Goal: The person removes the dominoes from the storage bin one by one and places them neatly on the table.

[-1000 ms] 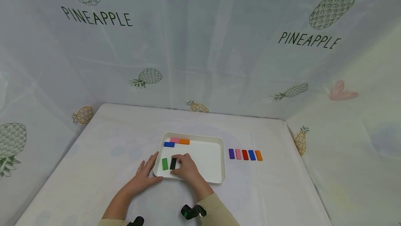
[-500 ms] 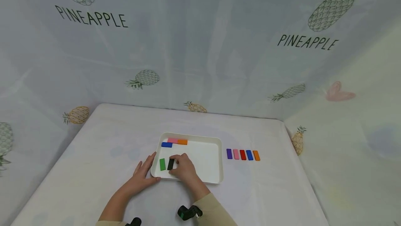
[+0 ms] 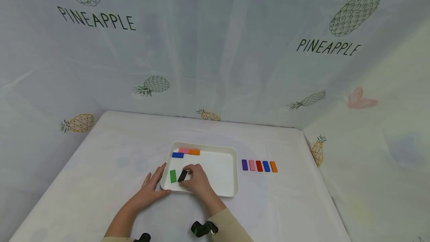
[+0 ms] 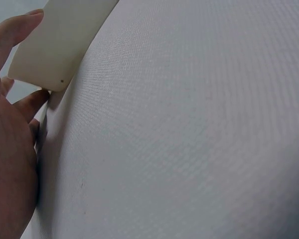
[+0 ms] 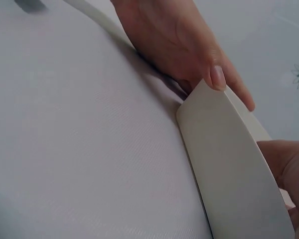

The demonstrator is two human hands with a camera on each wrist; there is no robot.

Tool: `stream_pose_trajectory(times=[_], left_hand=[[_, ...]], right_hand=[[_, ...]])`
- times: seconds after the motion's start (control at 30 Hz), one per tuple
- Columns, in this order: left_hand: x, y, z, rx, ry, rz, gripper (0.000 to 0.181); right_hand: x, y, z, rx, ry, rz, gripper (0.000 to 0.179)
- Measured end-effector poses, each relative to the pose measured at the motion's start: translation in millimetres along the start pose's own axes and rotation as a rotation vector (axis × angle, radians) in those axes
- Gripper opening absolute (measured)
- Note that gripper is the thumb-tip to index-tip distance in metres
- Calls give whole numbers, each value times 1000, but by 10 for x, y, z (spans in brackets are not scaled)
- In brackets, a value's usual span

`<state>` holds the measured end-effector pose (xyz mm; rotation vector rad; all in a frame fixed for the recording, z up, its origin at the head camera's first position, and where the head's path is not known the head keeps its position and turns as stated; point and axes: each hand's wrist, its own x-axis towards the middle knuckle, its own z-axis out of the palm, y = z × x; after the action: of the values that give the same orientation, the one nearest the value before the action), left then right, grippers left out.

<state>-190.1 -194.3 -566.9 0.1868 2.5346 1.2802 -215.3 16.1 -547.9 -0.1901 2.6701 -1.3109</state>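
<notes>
In the head view a black rectangular block (image 3: 182, 176) lies slanted in the white tray (image 3: 220, 169), its far end leaning right. Thumb and forefinger of my right hand (image 3: 199, 181) pinch it at its two ends. Just left of it is a green block (image 3: 173, 176), apart from it. My left hand (image 3: 150, 191) rests against the tray's near left corner, fingers stretched along the side and thumb at the front rim. The left wrist view shows this hand (image 4: 10, 149) by the tray's wall (image 4: 62, 45). In the right wrist view the wall hides part of my right hand (image 5: 295, 169).
At the tray's far left, a pink block (image 3: 184, 150) and an orange block (image 3: 194, 152) lie end to end, with a blue block (image 3: 178, 155) before them. Right of the tray, a row on the white cloth holds several blocks, including a red one (image 3: 259, 166).
The black block has turned clockwise in my right hand's pinch, from nearly straight to slanted. My left hand stays at the tray corner. The head view has shifted slightly.
</notes>
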Motion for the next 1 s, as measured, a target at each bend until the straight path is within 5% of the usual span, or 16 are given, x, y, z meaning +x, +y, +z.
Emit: stream_pose_trajectory(times=[0.37, 1.0], left_hand=[[-38, 1, 53, -7, 18, -5, 104], [-146, 56, 168, 22, 20, -52, 107]], right_hand=[[-130, -10, -109, 276, 61, -60, 48], [-451, 106, -459, 371, 106, -94, 49]])
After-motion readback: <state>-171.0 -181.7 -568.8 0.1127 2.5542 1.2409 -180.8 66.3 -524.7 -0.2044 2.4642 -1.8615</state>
